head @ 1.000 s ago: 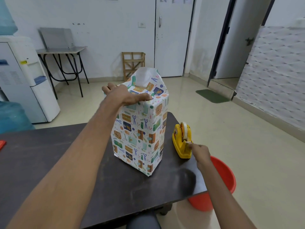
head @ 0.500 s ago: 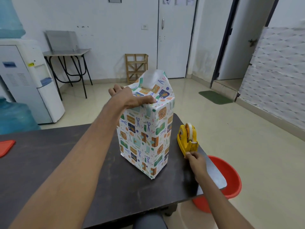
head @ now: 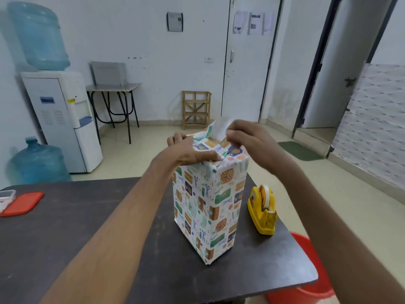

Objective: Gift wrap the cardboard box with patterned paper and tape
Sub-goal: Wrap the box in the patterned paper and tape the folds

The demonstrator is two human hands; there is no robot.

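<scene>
**Both hands at the top of the wrapped box**

On the dark counter (head: pixel 87 238) the cardboard box (head: pixel 208 205), covered in patterned paper, stands upright. The left hand (head: pixel 190 152) grips its top, fingers (head: pixel 177 138) curled over the far side, thumb pressing the folded paper. The right hand (head: pixel 252 141) is blurred above it. A yellow tape dispenser (head: pixel 263 211) sits just right of the box. A paper flap (head: pixel 220 128) stands raised; whether the right fingers pinch it cannot be told.

The right hand (head: pixel 247 143) is smeared by motion blur, so its grip at the white paper flap (head: pixel 220 128) cannot be made out. The top left corner of the wrapped box (head: pixel 208 205) is covered by the left hand (head: pixel 192 152). The red bucket (head: pixel 306 290) is largely hidden by the table (head: pixel 87 227) and cropped by the bottom edge. A clear container (head: pixel 6 198) is cut by the left edge. The 3 sheets on the door (head: pixel 254 23) are too small to be read.
</scene>
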